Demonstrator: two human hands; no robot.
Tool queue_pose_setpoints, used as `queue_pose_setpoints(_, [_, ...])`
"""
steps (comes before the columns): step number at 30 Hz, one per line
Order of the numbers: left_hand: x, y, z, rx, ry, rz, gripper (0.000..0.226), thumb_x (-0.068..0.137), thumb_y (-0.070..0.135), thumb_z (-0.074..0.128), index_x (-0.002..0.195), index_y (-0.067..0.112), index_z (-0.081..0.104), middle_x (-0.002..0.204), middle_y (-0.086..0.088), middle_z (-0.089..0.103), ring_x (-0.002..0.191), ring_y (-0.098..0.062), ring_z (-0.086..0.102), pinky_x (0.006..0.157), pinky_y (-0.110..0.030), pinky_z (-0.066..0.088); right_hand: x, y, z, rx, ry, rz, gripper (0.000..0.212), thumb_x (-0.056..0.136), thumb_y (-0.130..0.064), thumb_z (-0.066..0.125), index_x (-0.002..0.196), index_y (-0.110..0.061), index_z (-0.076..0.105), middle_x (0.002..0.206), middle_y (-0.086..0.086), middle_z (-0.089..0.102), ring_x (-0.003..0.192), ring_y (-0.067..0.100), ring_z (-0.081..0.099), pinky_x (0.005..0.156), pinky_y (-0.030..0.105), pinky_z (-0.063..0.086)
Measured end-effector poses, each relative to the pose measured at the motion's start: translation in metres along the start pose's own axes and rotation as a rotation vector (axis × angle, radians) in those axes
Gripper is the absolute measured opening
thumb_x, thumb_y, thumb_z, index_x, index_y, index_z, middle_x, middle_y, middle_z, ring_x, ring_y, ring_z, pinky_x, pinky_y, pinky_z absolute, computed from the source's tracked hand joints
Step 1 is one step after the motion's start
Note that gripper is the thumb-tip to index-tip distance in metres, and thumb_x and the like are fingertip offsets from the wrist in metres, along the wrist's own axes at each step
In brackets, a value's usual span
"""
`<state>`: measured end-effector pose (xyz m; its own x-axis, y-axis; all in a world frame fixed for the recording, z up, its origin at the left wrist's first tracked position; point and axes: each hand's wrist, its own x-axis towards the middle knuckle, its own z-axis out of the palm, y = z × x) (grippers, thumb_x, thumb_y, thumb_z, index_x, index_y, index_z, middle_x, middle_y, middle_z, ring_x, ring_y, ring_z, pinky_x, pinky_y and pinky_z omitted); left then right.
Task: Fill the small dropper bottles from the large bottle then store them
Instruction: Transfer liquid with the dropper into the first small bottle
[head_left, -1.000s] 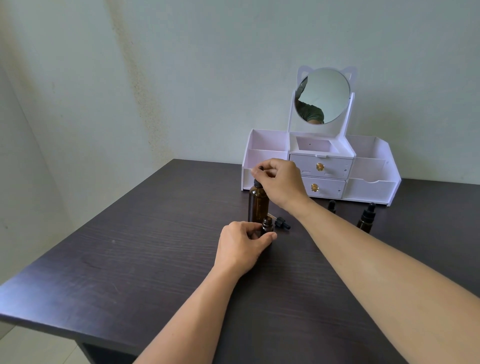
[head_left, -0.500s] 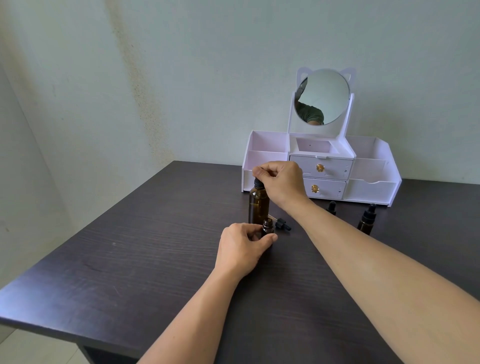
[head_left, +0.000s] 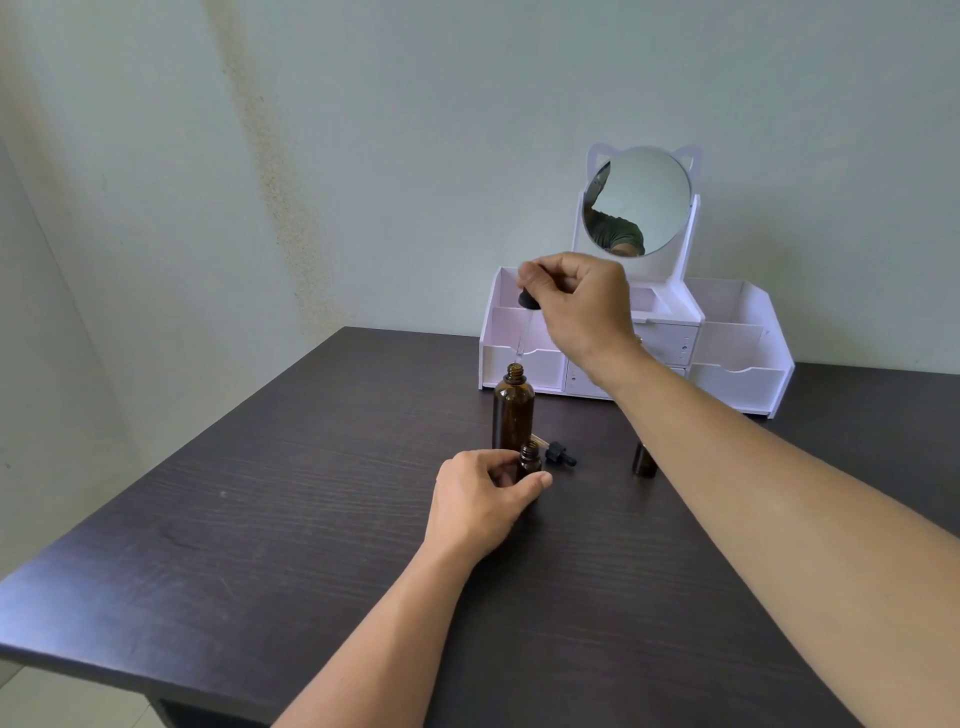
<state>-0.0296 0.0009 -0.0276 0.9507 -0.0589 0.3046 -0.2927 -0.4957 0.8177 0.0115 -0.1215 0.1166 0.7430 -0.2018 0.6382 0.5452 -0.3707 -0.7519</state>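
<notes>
The large amber bottle (head_left: 512, 413) stands uncapped in the middle of the dark table (head_left: 260, 519). My right hand (head_left: 582, 306) pinches its black dropper cap (head_left: 526, 300) above it, and the glass pipette (head_left: 519, 343) hangs with its tip just over the bottle's mouth. My left hand (head_left: 480, 499) grips a small open amber bottle (head_left: 530, 460) standing right in front of the large one. A small dropper cap (head_left: 558, 454) lies on the table beside it. Another small bottle (head_left: 644, 460) stands to the right, partly hidden by my right forearm.
A white organiser (head_left: 737, 353) with open side compartments, two small drawers and a round cat-ear mirror (head_left: 639, 200) stands at the back against the wall. The table's left and front edges are near.
My right hand has lifted the dropper out of the large bottle, from its neck to well above it. My left hand stays on the small bottle.
</notes>
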Motion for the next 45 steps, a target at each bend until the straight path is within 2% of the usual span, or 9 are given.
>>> queue_pose_setpoints(5, [0.000,0.000,0.000,-0.002,0.005,0.005,0.045,0.077,0.052,0.074,0.112,0.024,0.072,0.064,0.013,0.057,0.055,0.001,0.050,0.053,-0.009,0.035,0.004,-0.011,-0.010,-0.003,0.023,-0.048,0.014,0.090,-0.018,0.065,0.087,-0.006,0.072,0.078,0.010,0.073,0.073,0.021,0.072,0.074,0.028,0.058])
queue_pose_setpoints(9, [0.000,0.001,-0.001,0.012,0.010,0.004,0.040,0.077,0.051,0.074,0.105,0.023,0.074,0.063,0.012,0.056,0.055,0.000,0.048,0.053,-0.011,0.035,-0.004,-0.015,-0.015,0.018,-0.023,-0.030,0.015,0.092,-0.013,0.062,0.090,-0.002,0.072,0.081,0.011,0.072,0.073,0.021,0.070,0.073,0.025,0.058])
queue_pose_setpoints(12, [0.000,0.001,-0.001,0.009,0.004,0.001,0.037,0.077,0.049,0.075,0.102,0.021,0.075,0.066,0.008,0.061,0.057,-0.002,0.051,0.057,-0.021,0.046,-0.015,-0.012,-0.018,0.025,-0.071,-0.006,0.015,0.092,-0.010,0.061,0.088,-0.001,0.072,0.080,0.009,0.070,0.070,0.019,0.068,0.072,0.024,0.058])
queue_pose_setpoints(15, [-0.001,0.002,-0.001,0.009,0.003,-0.001,0.033,0.078,0.047,0.075,0.098,0.021,0.075,0.067,0.005,0.063,0.059,-0.005,0.051,0.064,-0.029,0.051,-0.025,-0.005,-0.021,-0.002,-0.116,-0.004,0.015,0.091,-0.011,0.062,0.080,-0.008,0.071,0.079,0.011,0.072,0.067,0.018,0.069,0.077,0.035,0.060])
queue_pose_setpoints(22, [0.000,0.000,0.001,0.014,0.006,-0.006,0.034,0.077,0.048,0.075,0.098,0.021,0.076,0.063,0.010,0.059,0.055,-0.002,0.049,0.056,-0.017,0.041,-0.039,0.002,-0.019,-0.017,-0.155,0.044,0.018,0.091,-0.015,0.063,0.075,-0.014,0.071,0.076,0.005,0.072,0.071,0.019,0.072,0.080,0.040,0.059])
queue_pose_setpoints(26, [0.000,0.000,0.000,0.025,0.005,0.004,0.036,0.078,0.048,0.074,0.102,0.021,0.075,0.066,0.009,0.061,0.059,-0.003,0.052,0.058,-0.016,0.044,-0.045,0.005,-0.018,-0.049,-0.161,0.058,0.017,0.091,-0.016,0.063,0.078,-0.011,0.073,0.079,0.010,0.074,0.073,0.022,0.072,0.081,0.043,0.058])
queue_pose_setpoints(32, [0.000,0.000,0.000,0.035,0.014,0.003,0.049,0.078,0.048,0.074,0.116,0.018,0.071,0.071,0.010,0.062,0.063,-0.003,0.055,0.059,-0.013,0.041,-0.048,0.008,-0.017,-0.088,-0.146,0.036,0.015,0.089,-0.014,0.065,0.080,-0.006,0.075,0.071,-0.001,0.071,0.069,0.016,0.069,0.077,0.039,0.059])
queue_pose_setpoints(37, [0.000,0.001,0.000,0.038,0.007,-0.004,0.055,0.079,0.047,0.073,0.123,0.016,0.066,0.076,0.010,0.063,0.069,-0.003,0.058,0.063,-0.013,0.045,-0.050,0.009,-0.017,-0.097,-0.139,0.021,0.015,0.088,-0.014,0.067,0.079,-0.007,0.076,0.075,0.006,0.074,0.074,0.020,0.071,0.077,0.037,0.059])
queue_pose_setpoints(45, [-0.002,0.005,-0.002,0.033,0.010,-0.014,0.052,0.079,0.047,0.074,0.121,0.017,0.067,0.076,0.009,0.064,0.069,-0.005,0.058,0.062,-0.013,0.044,-0.051,0.010,-0.019,-0.095,-0.172,0.020,0.013,0.088,-0.013,0.067,0.082,-0.006,0.076,0.077,0.007,0.074,0.074,0.022,0.071,0.076,0.042,0.059])
